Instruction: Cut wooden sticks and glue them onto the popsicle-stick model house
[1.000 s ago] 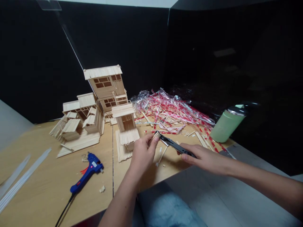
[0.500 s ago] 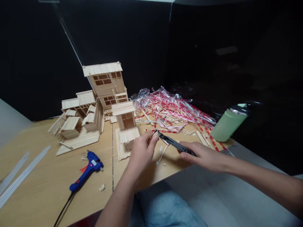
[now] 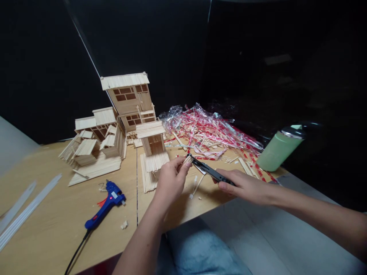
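Between thumb and fingers my left hand [image 3: 171,179] pinches a small bundle of thin wooden sticks [image 3: 187,160]. My right hand [image 3: 242,186] is closed around the handles of a black hand cutter [image 3: 210,172], whose jaws meet the tips of those sticks. Whether the blades are fully closed is too small to tell. Just left of my left hand stands a small two-level stick-built house model [image 3: 151,147]. Below the cutter, loose stick pieces [image 3: 198,184] and white scraps lie on the wooden table [image 3: 114,244].
A larger wooden house model [image 3: 127,100] and a low courtyard model [image 3: 99,147] stand at the back left. A blue glue gun [image 3: 104,206] with a cord lies in front, near white glue sticks [image 3: 27,214]. Red-printed plastic wrappers [image 3: 206,131] and a green bottle [image 3: 279,151] are right.
The view has shifted very slightly. Both hands keep their holds on the sticks and the cutter, with almost no movement.
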The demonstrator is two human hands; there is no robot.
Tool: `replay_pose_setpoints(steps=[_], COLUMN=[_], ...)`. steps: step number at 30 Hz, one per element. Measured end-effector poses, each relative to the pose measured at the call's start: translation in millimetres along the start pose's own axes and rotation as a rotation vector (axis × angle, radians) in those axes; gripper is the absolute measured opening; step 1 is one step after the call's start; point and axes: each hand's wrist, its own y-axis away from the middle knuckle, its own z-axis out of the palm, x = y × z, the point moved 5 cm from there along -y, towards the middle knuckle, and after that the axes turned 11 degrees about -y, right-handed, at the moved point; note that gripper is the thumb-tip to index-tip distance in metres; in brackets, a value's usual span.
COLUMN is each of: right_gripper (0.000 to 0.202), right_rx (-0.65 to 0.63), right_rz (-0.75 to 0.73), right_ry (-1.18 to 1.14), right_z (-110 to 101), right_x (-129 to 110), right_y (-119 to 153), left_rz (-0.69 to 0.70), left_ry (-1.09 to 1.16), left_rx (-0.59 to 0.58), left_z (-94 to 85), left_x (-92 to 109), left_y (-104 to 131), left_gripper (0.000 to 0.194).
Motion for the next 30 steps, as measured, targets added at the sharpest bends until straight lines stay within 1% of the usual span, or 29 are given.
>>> replay_pose_setpoints(steps=[3, 6, 9, 12, 14, 19, 23, 26, 30], right_gripper=[0.047, 0.046, 0.045, 0.046, 0.045, 0.046, 0.049, 0.049, 0.048], right_rx=[-0.005, 0.012, -0.014, -0.031, -0.01, 0.035, 0.05, 0.056, 0.077], right_rz=[0.009, 0.02, -0.008, -0.025, -0.017, 0.007, 0.029, 0.026, 0.014], right_ry=[0.085, 0.106, 0.08, 0.048, 0.063, 0.158, 0.207, 0.222, 0.249], right_z=[-0.9, -2.9, -2.1, -1.5, -2.8, -5.2, -4.6, -3.2, -2.6], right_x=[1.9, 1.3, -1.1, -2.2, -1.5, -0.9, -3.3, -6.3, -10.2], right_y=[-1.7, -2.7, -3.4, -4.3, -4.9, -6.4, -7.2, -8.0, -9.2], left_rz=[0.01, 0.016, 0.01, -0.007, -0.014, -0.006, -0.025, -0.036, -0.017], left_ry=[-0.075, -0.11, -0.078, -0.006, 0.01, -0.081, -0.113, -0.122, -0.13], left_rx=[0.024, 0.033, 0.03, 0.001, -0.003, 0.039, 0.047, 0.053, 0.084], left_z=[-1.8, -2.8, -3.2, -2.3, -2.4, -5.3, -5.6, -5.3, -5.8], left_x=[1.3, 2.0, 1.8, 0.3, -0.5, 1.5, 1.9, 2.0, 3.5], left_y=[0.6, 0.7, -0.6, -2.6, -3.1, -1.2, -1.3, -2.2, -3.0], left_gripper=[0.032, 0.032, 0.033, 0.031, 0.031, 0.032, 0.031, 0.031, 0.032])
